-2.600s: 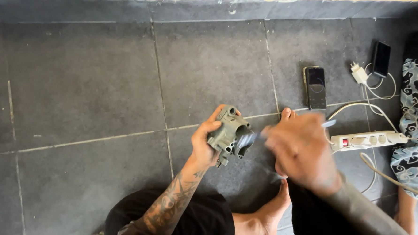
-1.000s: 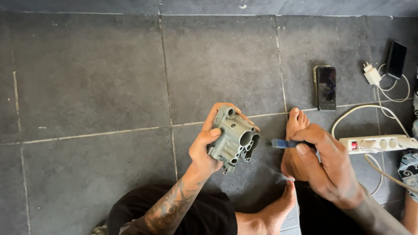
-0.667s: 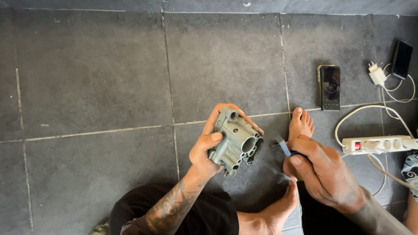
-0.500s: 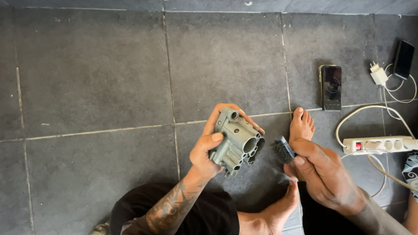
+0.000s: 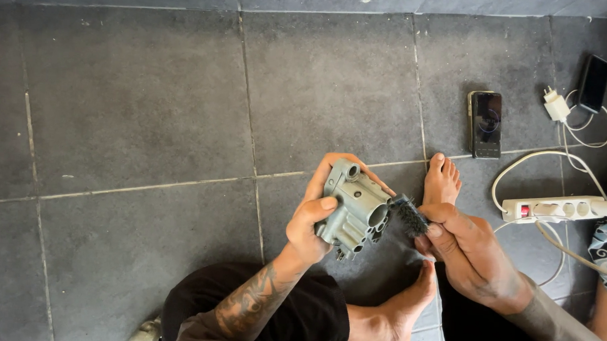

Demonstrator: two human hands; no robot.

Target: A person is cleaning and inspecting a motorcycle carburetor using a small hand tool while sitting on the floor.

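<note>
Left hand [image 5: 313, 222]: lower centre of frame, fingers wrapped round casting [image 5: 354, 208], thumb across its near face.
Casting: grey metal, bored with round holes, held above floor [image 5: 135, 115] at centre.
Right hand [image 5: 469, 247]: lower right, fingers pinched narrow on brush [image 5: 409, 214].
Brush: dark bristles touching casting's right edge; half a second ago just short of it.
Feet: bare, below and behind casting.
Power strip [image 5: 558, 208]: right, white.
Phones: upper right, two, dark, flat on floor.
</note>
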